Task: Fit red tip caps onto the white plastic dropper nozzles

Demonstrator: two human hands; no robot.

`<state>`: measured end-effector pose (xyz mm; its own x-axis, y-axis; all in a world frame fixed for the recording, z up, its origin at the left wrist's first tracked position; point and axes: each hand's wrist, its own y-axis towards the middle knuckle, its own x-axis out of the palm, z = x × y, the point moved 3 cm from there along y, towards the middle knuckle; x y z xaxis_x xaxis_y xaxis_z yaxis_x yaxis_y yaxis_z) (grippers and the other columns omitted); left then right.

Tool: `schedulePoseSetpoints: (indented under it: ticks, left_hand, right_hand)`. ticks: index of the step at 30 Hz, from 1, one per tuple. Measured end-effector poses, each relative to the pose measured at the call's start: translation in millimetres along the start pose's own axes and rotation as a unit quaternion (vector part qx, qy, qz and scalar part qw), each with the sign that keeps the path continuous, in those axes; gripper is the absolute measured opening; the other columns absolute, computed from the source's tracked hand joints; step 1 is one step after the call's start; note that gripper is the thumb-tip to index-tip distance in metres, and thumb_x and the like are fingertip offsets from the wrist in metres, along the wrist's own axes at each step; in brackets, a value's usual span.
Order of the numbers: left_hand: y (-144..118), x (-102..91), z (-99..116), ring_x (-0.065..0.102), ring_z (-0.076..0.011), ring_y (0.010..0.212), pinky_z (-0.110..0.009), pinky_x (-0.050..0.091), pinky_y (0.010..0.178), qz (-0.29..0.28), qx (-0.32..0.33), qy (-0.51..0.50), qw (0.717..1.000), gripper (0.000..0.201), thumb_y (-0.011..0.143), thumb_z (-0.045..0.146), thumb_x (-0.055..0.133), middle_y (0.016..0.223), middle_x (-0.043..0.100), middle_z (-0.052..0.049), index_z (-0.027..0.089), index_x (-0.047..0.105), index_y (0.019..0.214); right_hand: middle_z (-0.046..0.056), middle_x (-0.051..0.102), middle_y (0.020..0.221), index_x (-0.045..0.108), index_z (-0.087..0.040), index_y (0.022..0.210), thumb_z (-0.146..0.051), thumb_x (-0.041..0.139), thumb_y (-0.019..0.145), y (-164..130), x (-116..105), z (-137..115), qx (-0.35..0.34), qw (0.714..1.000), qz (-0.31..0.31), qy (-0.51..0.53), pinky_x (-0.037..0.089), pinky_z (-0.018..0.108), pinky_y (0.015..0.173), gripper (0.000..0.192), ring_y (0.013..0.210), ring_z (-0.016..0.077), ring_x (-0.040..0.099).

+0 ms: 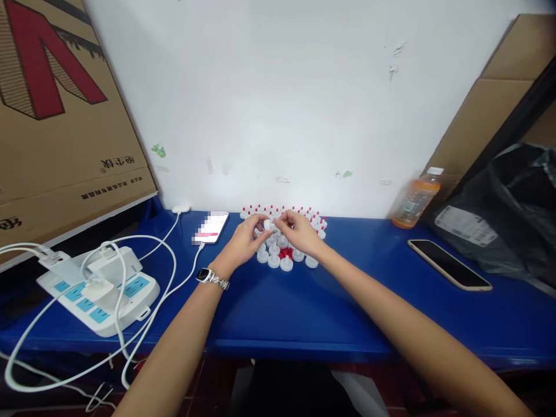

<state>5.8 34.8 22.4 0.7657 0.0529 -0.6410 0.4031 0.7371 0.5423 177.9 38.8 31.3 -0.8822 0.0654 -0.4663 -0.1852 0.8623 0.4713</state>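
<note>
An orange drink bottle (416,200) with a white cap stands upright near the back edge of the blue worktop (304,313), toward its right end; it looks about half full of orange liquid. Right of it a black plastic bag (504,214) slumps at the worktop's right end, its contents hidden. No other container shows.

Against the middle of the back edge sits a cluster of small white caps (282,255), some with red tips (286,209) standing in a row along the wall; there are too many, and they are too small, to count exactly. A little heap of red pieces (285,252) lies among the white ones at the front of the cluster.

Two phones lie flat: one with a lit screen (211,227) left of the cluster, plugged into a white cable, and one with a dark screen (449,264) toward the right. One white power strip (102,289) with several plugs and looping cables sits at the left end. A cardboard box (56,110) leans above it.

Both forearms reach forward from the near edge and meet over the cluster. The left hand (245,240), a watch (204,275) on its wrist, curls its fingers and pinches a single white cap (267,224) at the fingertips. The right hand (299,231) is curled likewise, its fingertips just beside that cap; whether it touches it I cannot tell.
</note>
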Motion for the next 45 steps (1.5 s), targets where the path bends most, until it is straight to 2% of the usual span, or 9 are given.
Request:
schedulePoseSetpoints:
  ticks: [4, 12, 17, 21, 28, 32, 37, 41, 45]
  left_hand:
    - [-1, 7.7, 14, 0.061, -0.0183, 0.094, -0.030, 0.049, 0.079, -0.011, 0.032, -0.007, 0.999, 0.034, 0.095, 0.043, 0.052, 0.107, 0.062, -0.008, 0.019, 0.052, 0.120]
    - [-1, 6.1, 30, 0.059, -0.0190, 0.093, -0.032, 0.047, 0.084, -0.004, 0.063, 0.017, 0.998, 0.032, 0.095, 0.042, 0.052, 0.105, 0.062, -0.008, 0.020, 0.052, 0.118]
    - [6, 9.5, 21, 0.060, -0.0169, 0.082, -0.029, 0.049, 0.075, 0.000, -0.052, -0.204, 0.978, 0.039, 0.090, 0.057, 0.053, 0.089, 0.063, -0.005, 0.019, 0.054, 0.099]
    - [10, -0.4, 1, 0.054, -0.0148, 0.069, -0.030, 0.049, 0.069, 0.062, -0.107, -0.321, 0.939, 0.049, 0.092, 0.066, 0.039, 0.074, 0.055, -0.002, 0.020, 0.051, 0.083]
    - [6, -2.9, -3, 0.060, -0.0157, 0.088, -0.027, 0.049, 0.074, 0.013, -0.054, -0.180, 0.982, 0.034, 0.088, 0.048, 0.061, 0.095, 0.064, -0.005, 0.018, 0.058, 0.105]
    - [3, -0.7, 0, 0.063, -0.0171, 0.091, -0.028, 0.048, 0.076, 0.000, -0.052, -0.106, 0.993, 0.032, 0.089, 0.045, 0.060, 0.099, 0.066, -0.006, 0.019, 0.060, 0.108]
    - [2, 1.4, 4, 0.064, -0.0173, 0.088, -0.028, 0.048, 0.070, -0.011, -0.051, -0.082, 0.995, 0.034, 0.088, 0.048, 0.062, 0.100, 0.069, -0.005, 0.021, 0.062, 0.108]
    - [2, -1.5, 3, 0.065, -0.0171, 0.088, -0.027, 0.048, 0.070, 0.006, -0.054, -0.098, 0.994, 0.036, 0.088, 0.049, 0.061, 0.101, 0.069, -0.006, 0.020, 0.060, 0.109]
    - [2, -11.3, -7, 0.064, -0.0178, 0.087, -0.028, 0.048, 0.069, 0.058, -0.087, -0.054, 0.993, 0.041, 0.087, 0.048, 0.062, 0.102, 0.070, -0.006, 0.020, 0.056, 0.117]
  right_hand:
    - [-0.004, 0.042, 0.059, 0.040, -0.021, 0.066, -0.045, 0.043, 0.094, -15, -10, -5, -0.030, 0.998, -0.015, -0.047, 0.029, 0.026, 0.056, 0.037, 0.058, 0.0120, 0.039]
    - [-0.007, 0.023, 0.053, 0.028, -0.024, 0.061, -0.050, 0.048, 0.088, -11, 2, 10, 0.141, 0.965, -0.071, 0.209, 0.022, 0.027, 0.047, 0.043, 0.047, 0.0097, 0.021]
    - [-0.004, 0.032, 0.055, 0.033, -0.023, 0.062, -0.056, 0.038, 0.094, -14, -9, -7, 0.013, 0.999, -0.015, 0.046, 0.026, 0.027, 0.051, 0.047, 0.052, 0.0119, 0.030]
    - [-0.003, 0.036, 0.056, 0.031, -0.022, 0.064, -0.050, 0.033, 0.099, -19, -29, -11, -0.049, 0.994, 0.064, -0.071, 0.027, 0.028, 0.055, 0.045, 0.055, 0.0124, 0.036]
    - [-0.002, 0.053, 0.055, 0.053, -0.019, 0.061, -0.036, 0.056, 0.090, -23, -24, 5, -0.071, 0.961, -0.117, -0.240, 0.031, 0.026, 0.064, 0.034, 0.057, 0.0127, 0.046]
    - [-0.001, 0.059, 0.061, 0.060, -0.019, 0.069, -0.042, 0.054, 0.092, -22, -27, 6, -0.034, 0.978, -0.089, -0.187, 0.035, 0.026, 0.062, 0.033, 0.059, 0.0134, 0.051]
    - [-0.001, 0.062, 0.068, 0.061, -0.020, 0.092, -0.047, 0.058, 0.089, -13, -20, 2, -0.022, 0.999, -0.039, 0.010, 0.043, 0.026, 0.063, 0.028, 0.064, 0.0141, 0.057]
    - [0.004, 0.069, 0.078, 0.061, -0.018, 0.086, -0.046, 0.067, 0.082, 6, -5, 1, -0.018, 0.990, -0.038, 0.134, 0.049, 0.029, 0.070, 0.029, 0.073, 0.0164, 0.064]
    - [0.005, 0.070, 0.077, 0.063, -0.016, 0.084, -0.037, 0.066, 0.082, 37, 3, 5, -0.036, 0.995, -0.006, 0.088, 0.050, 0.028, 0.069, 0.020, 0.073, 0.0164, 0.066]
